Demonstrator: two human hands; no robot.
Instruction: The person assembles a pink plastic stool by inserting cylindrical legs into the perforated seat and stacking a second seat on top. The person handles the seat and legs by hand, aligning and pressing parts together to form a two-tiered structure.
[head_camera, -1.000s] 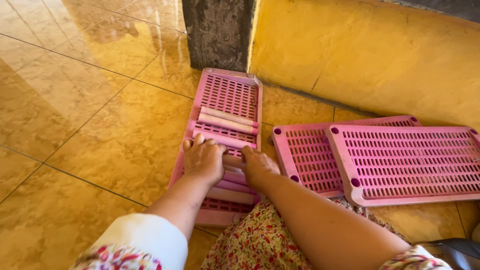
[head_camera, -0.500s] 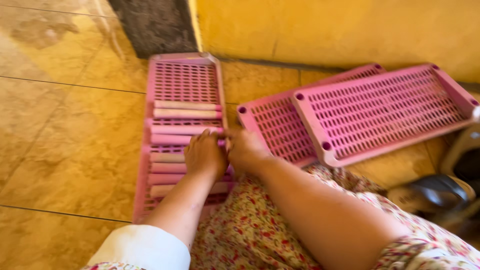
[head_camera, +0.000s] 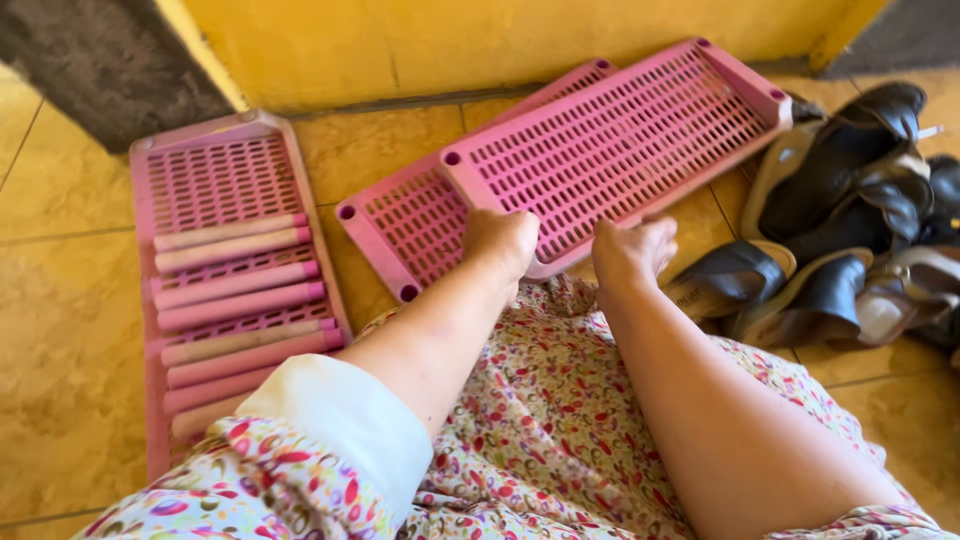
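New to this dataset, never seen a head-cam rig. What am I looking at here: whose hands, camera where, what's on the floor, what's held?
There is no machine: a person wears one camera on the head, looking down at their own bare arms and floral lap. On the tiled floor lie pink perforated plastic shelf panels. The top panel overlaps a second one; a third panel to the left carries a row of pink tubes. Dark shoes sit on the right. The left hand and right hand both grip the top panel's near edge.
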